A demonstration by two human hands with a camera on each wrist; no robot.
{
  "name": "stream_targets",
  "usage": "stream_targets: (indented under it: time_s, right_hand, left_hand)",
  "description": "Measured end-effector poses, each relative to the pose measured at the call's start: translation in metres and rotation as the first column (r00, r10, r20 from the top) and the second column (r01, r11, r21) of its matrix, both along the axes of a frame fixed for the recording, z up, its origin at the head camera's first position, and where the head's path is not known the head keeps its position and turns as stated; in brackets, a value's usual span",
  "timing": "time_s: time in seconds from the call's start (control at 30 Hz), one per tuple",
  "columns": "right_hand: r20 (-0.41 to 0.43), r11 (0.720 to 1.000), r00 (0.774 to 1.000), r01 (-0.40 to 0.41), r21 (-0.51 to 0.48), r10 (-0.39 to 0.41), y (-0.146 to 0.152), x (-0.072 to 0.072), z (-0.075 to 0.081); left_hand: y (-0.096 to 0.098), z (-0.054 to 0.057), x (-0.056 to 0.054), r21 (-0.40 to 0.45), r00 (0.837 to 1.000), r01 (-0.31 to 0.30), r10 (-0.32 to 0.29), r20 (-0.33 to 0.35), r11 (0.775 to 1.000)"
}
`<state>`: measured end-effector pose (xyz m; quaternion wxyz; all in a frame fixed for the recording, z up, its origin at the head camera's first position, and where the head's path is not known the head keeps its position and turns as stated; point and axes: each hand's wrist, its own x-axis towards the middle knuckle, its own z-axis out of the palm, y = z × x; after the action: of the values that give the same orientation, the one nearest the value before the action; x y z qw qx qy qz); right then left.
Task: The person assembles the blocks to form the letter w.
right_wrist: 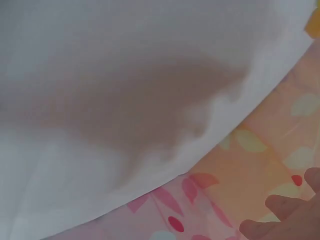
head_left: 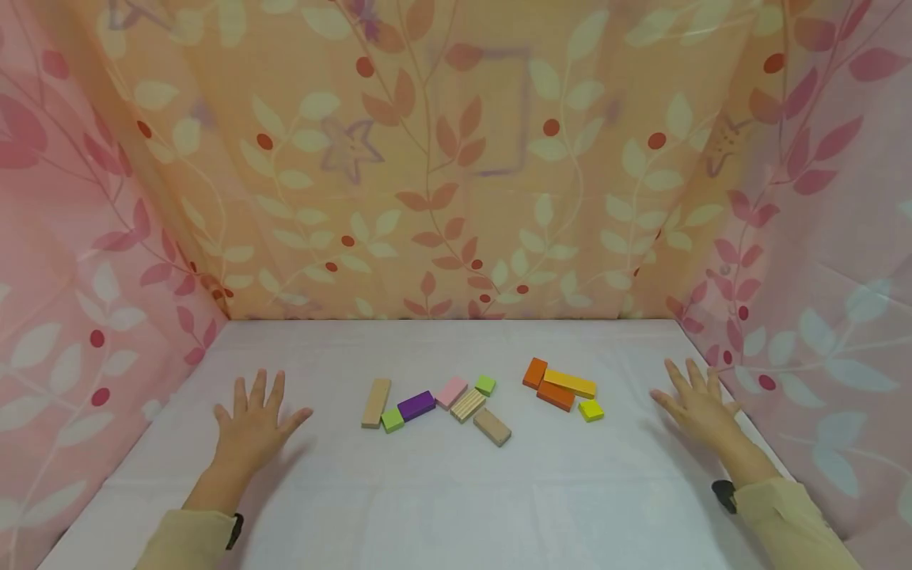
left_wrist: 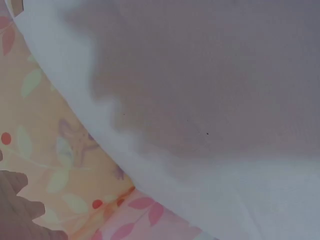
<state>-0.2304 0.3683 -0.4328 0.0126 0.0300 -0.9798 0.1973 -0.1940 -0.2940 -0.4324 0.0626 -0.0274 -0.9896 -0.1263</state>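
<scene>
My left hand (head_left: 251, 427) hovers over the left of the table with fingers spread, holding nothing. Over the right side my right hand (head_left: 701, 408) is spread likewise, its grasp bare. Between them lie small wooden blocks. Nearest the left hand is a long plain block (head_left: 376, 403), then a green cube (head_left: 393, 419), a purple block (head_left: 416, 405), a pink block (head_left: 452, 392), a ridged block (head_left: 468, 404), another green cube (head_left: 485, 385) and a plain block (head_left: 492, 427). Closer to the right hand are a yellow cube (head_left: 590, 410), a long yellow-orange block (head_left: 570, 384) and two orange blocks (head_left: 556, 395).
A white cloth covers the table (head_left: 456, 507). Patterned curtains stand at the back (head_left: 456, 182), left (head_left: 57, 237) and right (head_left: 841, 261). Both wrist views show mostly white cloth with a hand's shadow and some fingertips (right_wrist: 282, 206) at the corner.
</scene>
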Motion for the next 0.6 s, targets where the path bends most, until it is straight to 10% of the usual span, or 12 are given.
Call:
stream_targets:
  time_s: [0.3, 0.6]
  right_hand:
    - [-0.115, 0.978, 0.992, -0.082, -0.194, 0.06, -0.026, -0.003, 0.014]
    - [-0.034, 0.92, 0.997, -0.083, -0.384, 0.076, -0.072, -0.015, 0.032]
  left_hand:
    - [0.01, 0.007, -0.001, 0.099, 0.998, 0.065, -0.065, -0.001, 0.993]
    - [0.03, 0.009, -0.006, 0.15, 0.991, 0.133, -0.131, -0.025, 0.98]
